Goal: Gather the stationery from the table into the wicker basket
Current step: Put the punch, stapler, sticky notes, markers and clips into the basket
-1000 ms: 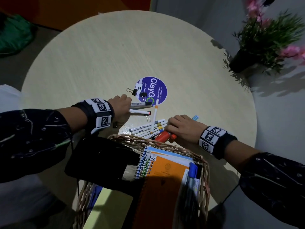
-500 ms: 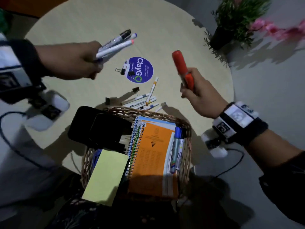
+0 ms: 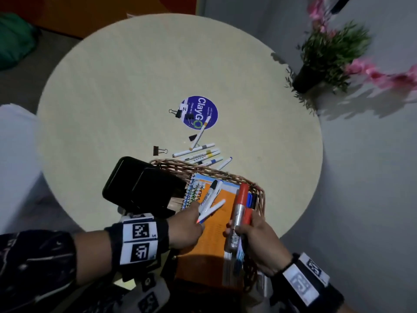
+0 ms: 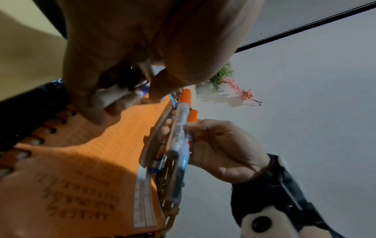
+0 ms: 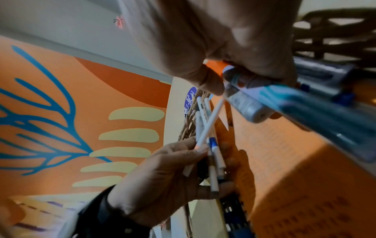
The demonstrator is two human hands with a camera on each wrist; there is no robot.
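Note:
The wicker basket (image 3: 225, 175) sits at the table's near edge, holding an orange spiral notebook (image 3: 212, 236) and blue markers. My left hand (image 3: 189, 224) grips a bundle of thin white pens (image 3: 208, 201) low over the notebook. My right hand (image 3: 252, 236) holds two orange-capped markers (image 3: 239, 213) and a blue pen over the basket's right side. Both bundles show in the wrist views: the pens (image 5: 207, 133) and the markers (image 4: 181, 122). Several white pens (image 3: 200, 154) and binder clips (image 3: 159, 150) still lie on the table beyond the basket.
A black case (image 3: 140, 186) leans on the basket's left rim. A round purple sticker (image 3: 200, 112) marks the round table (image 3: 112, 86), with two clips on it. A potted plant with pink flowers (image 3: 327, 55) stands past the right edge.
Both hands were raised above the table half a second ago with their pens and markers; they have come down and toward me and now hold them just over the basket.

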